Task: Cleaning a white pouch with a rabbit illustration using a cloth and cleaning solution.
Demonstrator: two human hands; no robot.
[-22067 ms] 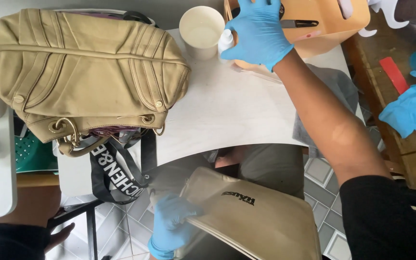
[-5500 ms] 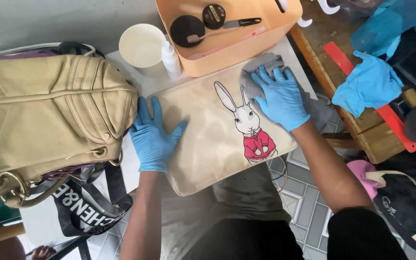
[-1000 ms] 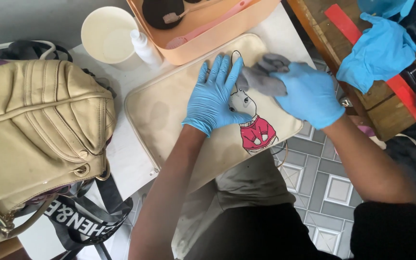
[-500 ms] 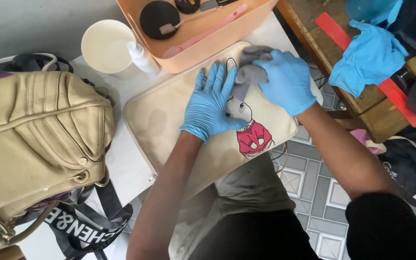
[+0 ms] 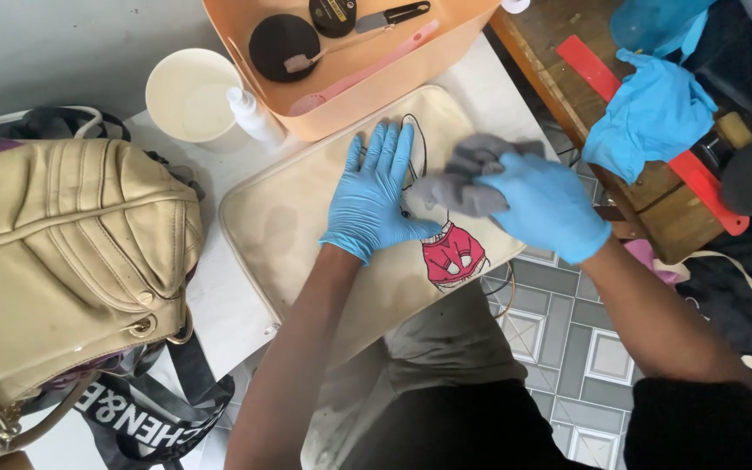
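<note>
A flat cream pouch (image 5: 306, 226) with a cartoon rabbit in a red top printed on it lies on the white table (image 5: 219, 318). My left hand (image 5: 376, 196), in a blue glove, rests flat with spread fingers on the pouch over the rabbit print. My right hand (image 5: 546, 204), also gloved in blue, grips a crumpled grey cloth (image 5: 463, 178) and presses it onto the pouch just right of my left hand.
A large tan leather handbag (image 5: 63, 261) with a black strap fills the left. A white cup (image 5: 189, 96) and small spray bottle (image 5: 254, 117) stand beside an orange tray (image 5: 367, 87) of brushes and tins. Spare blue gloves (image 5: 650, 113) lie on a wooden bench at right.
Over the last second my right hand and the grey cloth have slid back and forth over the pouch's right part. My left hand stays flat on the rabbit print.
</note>
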